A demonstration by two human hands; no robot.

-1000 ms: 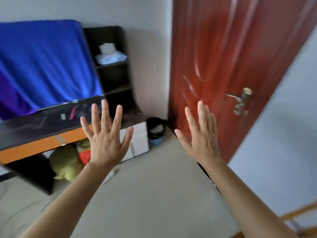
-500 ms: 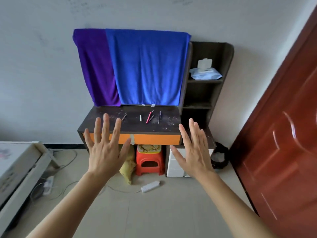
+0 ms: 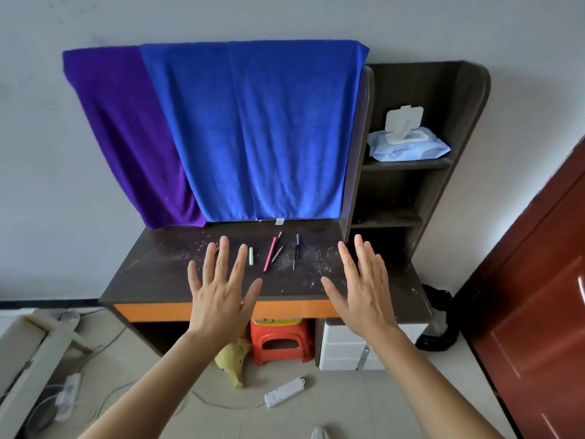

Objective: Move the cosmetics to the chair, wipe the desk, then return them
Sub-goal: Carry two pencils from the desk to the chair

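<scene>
A dark desk [image 3: 152, 274] with an orange front edge is speckled with white crumbs. On it lie several slim cosmetics: a small white stick [image 3: 251, 256], a pink pencil [image 3: 269, 254], a brown pencil [image 3: 277, 253] and a dark blue pencil [image 3: 296, 251]. Another is partly hidden behind my left fingers. My left hand [image 3: 220, 288] and my right hand [image 3: 361, 285] are held up, fingers spread, palms away from me, in front of the desk's near edge. Both hold nothing. A red plastic stool [image 3: 280, 342] stands under the desk.
Blue [image 3: 259, 131] and purple [image 3: 133, 134] towels hang behind the desk. A wet-wipe pack [image 3: 408, 145] sits on the right shelf. White drawers [image 3: 345, 350], a yellow plush toy [image 3: 232, 359], a power strip [image 3: 285, 391] and cables lie below. A red door [image 3: 538, 296] is right.
The view swung left from the door to face the desk, then moved closer. Both hands stayed raised and spread.
</scene>
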